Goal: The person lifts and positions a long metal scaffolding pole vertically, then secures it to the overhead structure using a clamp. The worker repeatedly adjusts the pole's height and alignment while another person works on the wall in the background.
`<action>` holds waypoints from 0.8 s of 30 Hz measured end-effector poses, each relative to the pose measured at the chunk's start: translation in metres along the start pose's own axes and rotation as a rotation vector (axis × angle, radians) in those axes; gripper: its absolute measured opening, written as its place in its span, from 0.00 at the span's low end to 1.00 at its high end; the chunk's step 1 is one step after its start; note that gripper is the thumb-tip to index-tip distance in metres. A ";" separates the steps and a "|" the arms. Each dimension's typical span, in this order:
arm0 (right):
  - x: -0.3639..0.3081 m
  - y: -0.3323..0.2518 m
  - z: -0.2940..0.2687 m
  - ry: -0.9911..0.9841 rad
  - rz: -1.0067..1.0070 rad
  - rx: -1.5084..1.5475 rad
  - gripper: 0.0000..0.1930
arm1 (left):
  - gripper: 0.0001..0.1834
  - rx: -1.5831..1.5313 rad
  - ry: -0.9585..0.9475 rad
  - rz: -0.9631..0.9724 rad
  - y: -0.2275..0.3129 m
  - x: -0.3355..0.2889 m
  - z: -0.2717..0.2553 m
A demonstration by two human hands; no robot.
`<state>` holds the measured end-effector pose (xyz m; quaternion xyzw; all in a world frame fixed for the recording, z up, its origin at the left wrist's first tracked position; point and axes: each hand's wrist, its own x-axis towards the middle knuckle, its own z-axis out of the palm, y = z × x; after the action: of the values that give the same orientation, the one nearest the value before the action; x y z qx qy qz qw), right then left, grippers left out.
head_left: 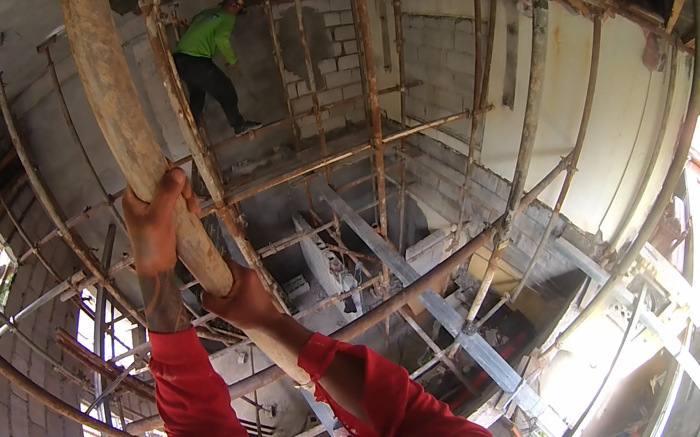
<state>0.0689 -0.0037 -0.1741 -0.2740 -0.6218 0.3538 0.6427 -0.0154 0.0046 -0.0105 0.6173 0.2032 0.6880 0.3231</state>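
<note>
A long, dusty scaffold pipe (108, 83) with a brownish surface slants from the top of the head view down between my forearms. My left hand (153, 216) is wrapped round it at mid-length. Lower down, my right hand (241, 297) grips the same pipe, its fingers largely hidden by the pipe and hand. Both arms are raised in red sleeves. Close beside my hands, on the right, rises a rusty scaffold upright (207, 164).
A horizontal scaffold tube (375, 314) crosses in front of me. Below it, a grey metal plank (421, 285) slants through the frame. A person (207, 53) in a green top stands on scaffolding at the far wall. Bare blocks (341, 81) show there. Bright daylight enters at right.
</note>
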 end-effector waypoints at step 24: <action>-0.001 0.019 0.006 0.023 -0.004 -0.099 0.20 | 0.11 -0.001 -0.011 -0.015 0.000 0.000 -0.006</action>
<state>0.0606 0.0065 -0.1893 -0.3085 -0.6317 0.3182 0.6361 -0.0215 0.0054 -0.0118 0.6193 0.2057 0.6824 0.3295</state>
